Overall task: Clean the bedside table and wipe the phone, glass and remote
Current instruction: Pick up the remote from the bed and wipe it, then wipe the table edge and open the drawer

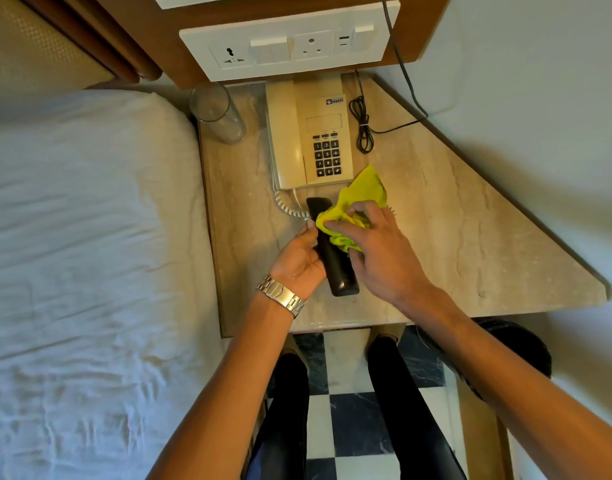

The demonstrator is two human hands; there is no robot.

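Observation:
A black remote [335,268] is held just above the marble bedside table [453,237]. My left hand [299,261] grips its left side. My right hand [377,251] presses a yellow cloth [361,195] onto the remote's upper half. Behind them stands a cream desk phone [308,133] with a dark keypad and a coiled cord [287,206]. An empty clear glass [216,112] stands at the table's back left corner.
A bed with a white sheet [90,237] borders the table on the left. A white socket panel [287,46] is on the wall behind the phone. A bundled black cable [363,123] lies right of the phone. My legs stand on a checkered floor [349,410].

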